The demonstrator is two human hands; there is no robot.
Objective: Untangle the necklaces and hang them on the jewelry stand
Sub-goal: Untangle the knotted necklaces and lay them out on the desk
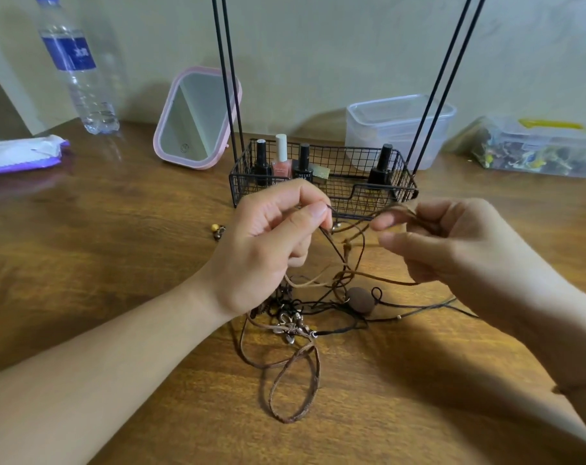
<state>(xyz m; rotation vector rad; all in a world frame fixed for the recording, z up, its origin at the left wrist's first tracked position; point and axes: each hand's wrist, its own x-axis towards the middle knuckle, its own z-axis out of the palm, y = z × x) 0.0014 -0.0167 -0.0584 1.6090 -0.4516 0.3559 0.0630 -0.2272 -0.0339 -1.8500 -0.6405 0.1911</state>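
Clearly the untangling step is in hand, and nothing hangs on the stand yet. On the wooden tabletop (117, 263) stands the stand (321, 182), a black wire basket with thin rods rising out of view; its hanging bar cannot be seen. Just in front of it lies the tangle (305, 317) of brown and black cords, part lifted, part resting on the wood, with a loop of flat brown cord (295, 387) trailing toward the person. The left hand (268, 243) has a narrow grip, thumb and forefinger pinching a dark brown cord (348, 219) that runs across to the right hand (452, 246), whose fingers curl round the same strand near a knot. A brown oval pendant (360, 300) sits in the tangle below, and small metal clasps (291, 325) bunch beside it. A stray bead (215, 227) lies apart to the left.

Judging by this, the next move calls for drawing the held cord free of the crossing strands beneath, slowly, so the knots do not tighten.
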